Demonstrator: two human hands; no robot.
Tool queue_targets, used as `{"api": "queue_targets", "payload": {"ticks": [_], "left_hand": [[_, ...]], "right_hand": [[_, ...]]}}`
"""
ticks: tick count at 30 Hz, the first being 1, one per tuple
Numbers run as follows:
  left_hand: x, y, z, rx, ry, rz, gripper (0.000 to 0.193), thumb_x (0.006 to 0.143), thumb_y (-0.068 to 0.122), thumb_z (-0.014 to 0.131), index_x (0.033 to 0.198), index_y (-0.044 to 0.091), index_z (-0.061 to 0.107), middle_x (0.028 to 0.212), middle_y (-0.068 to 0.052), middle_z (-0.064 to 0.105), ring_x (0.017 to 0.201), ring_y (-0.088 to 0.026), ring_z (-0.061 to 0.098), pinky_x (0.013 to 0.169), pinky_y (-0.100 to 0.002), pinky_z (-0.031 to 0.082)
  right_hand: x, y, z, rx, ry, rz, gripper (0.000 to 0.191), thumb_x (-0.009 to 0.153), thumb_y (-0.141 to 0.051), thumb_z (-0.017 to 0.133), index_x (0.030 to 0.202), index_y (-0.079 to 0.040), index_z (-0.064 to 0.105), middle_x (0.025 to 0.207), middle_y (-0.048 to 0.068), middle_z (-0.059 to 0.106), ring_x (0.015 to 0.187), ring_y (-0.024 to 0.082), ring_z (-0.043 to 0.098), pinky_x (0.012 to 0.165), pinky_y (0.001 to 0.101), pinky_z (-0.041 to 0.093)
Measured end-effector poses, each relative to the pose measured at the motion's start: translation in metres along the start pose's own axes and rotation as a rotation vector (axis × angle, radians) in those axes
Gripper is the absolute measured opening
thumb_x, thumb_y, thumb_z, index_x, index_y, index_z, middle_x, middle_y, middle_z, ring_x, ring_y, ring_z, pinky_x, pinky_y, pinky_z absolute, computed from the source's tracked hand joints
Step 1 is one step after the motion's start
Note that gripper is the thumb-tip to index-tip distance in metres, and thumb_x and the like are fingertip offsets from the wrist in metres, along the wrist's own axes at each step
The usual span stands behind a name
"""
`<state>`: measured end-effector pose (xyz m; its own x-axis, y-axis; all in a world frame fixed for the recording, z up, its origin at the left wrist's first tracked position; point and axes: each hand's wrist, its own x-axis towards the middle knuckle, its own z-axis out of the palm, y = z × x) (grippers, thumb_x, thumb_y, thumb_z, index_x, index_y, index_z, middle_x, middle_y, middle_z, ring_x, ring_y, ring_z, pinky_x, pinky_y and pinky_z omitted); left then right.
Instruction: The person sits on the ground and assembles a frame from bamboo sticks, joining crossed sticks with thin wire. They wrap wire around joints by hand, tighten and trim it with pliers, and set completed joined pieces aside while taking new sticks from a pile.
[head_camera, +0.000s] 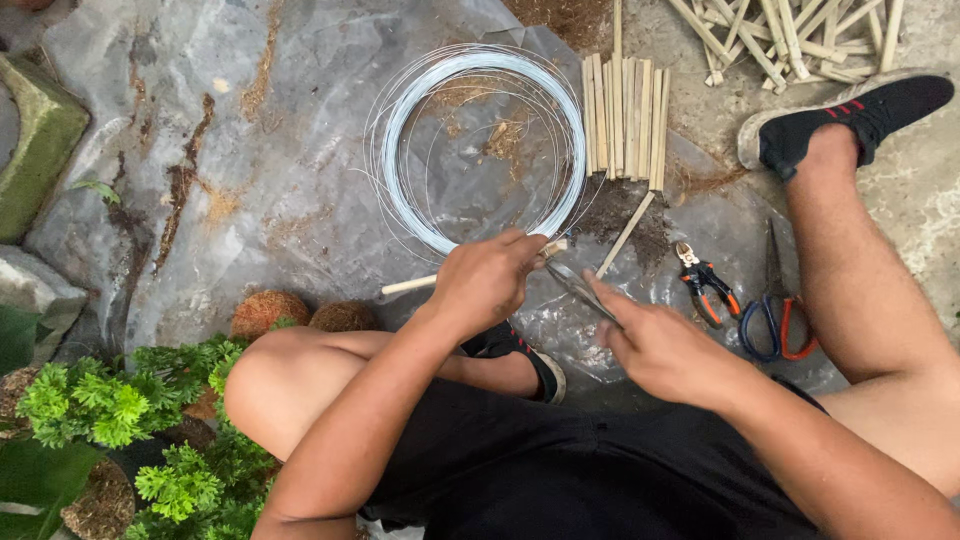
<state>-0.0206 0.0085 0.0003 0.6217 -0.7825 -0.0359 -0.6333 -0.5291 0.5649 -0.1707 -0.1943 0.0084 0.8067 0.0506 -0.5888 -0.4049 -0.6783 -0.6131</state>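
wire-binding step in hand: left hand (487, 280) grip closed on bamboo stick (410, 285); right hand (655, 345) grip closed on metal tool (578, 288) at stick's end, near plastic sheet (250, 150) front edge. next move likely needs steady stick, precise tool tip.

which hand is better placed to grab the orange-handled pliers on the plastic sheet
Probably the right hand: the orange-handled pliers lie just beyond it, while the left hand grips a thin wooden stick farther away.

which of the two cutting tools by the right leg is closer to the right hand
The small orange-handled pliers; they lie nearer the right hand than the scissors.
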Motion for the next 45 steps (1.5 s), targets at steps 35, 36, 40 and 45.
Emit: {"api": "queue_targets", "payload": {"ticks": [35,36,40,45], "left_hand": [[-0.005,0.002,-0.003,-0.379,0.220,0.080,0.028,0.098,0.009,0.069,0.126,0.008,0.068,0.100,-0.010,0.069,0.083,-0.026,0.071,0.071,-0.036,0.054],[-0.005,0.002,-0.003,-0.385,0.224,0.087,0.028,0.098,0.009,0.069,0.126,0.008,0.067,0.101,-0.010,0.069,0.084,-0.026,0.072,0.071,-0.035,0.054],[-0.004,0.003,-0.002,-0.409,0.221,0.101,0.027,0.098,0.009,0.067,0.126,0.008,0.068,0.101,-0.010,0.069,0.086,-0.027,0.071,0.073,-0.035,0.055],[-0.004,0.004,-0.002,-0.433,0.202,0.068,0.026,0.098,0.010,0.068,0.125,0.008,0.068,0.098,-0.010,0.068,0.083,-0.027,0.069,0.072,-0.036,0.054]], "right_hand": [[-0.003,0.004,0.034,1.716,-0.470,-0.197,0.067,0.095,-0.007,0.048,0.159,0.005,0.036,0.085,0.017,0.055,0.059,0.024,0.057,0.048,0.0304,0.044],[-0.003,0.002,0.031,1.675,-0.452,-0.185,0.068,0.094,-0.008,0.048,0.160,0.003,0.036,0.085,0.018,0.056,0.059,0.026,0.060,0.047,0.0305,0.047],[-0.005,-0.006,0.020,1.660,-0.519,-0.158,0.078,0.082,-0.010,0.046,0.158,-0.003,0.029,0.098,0.025,0.064,0.078,0.039,0.073,0.051,0.0371,0.059],[-0.004,-0.009,0.023,1.771,-0.598,-0.342,0.073,0.098,-0.009,0.049,0.165,0.006,0.025,0.103,0.025,0.061,0.082,0.040,0.073,0.053,0.0353,0.060]]}}
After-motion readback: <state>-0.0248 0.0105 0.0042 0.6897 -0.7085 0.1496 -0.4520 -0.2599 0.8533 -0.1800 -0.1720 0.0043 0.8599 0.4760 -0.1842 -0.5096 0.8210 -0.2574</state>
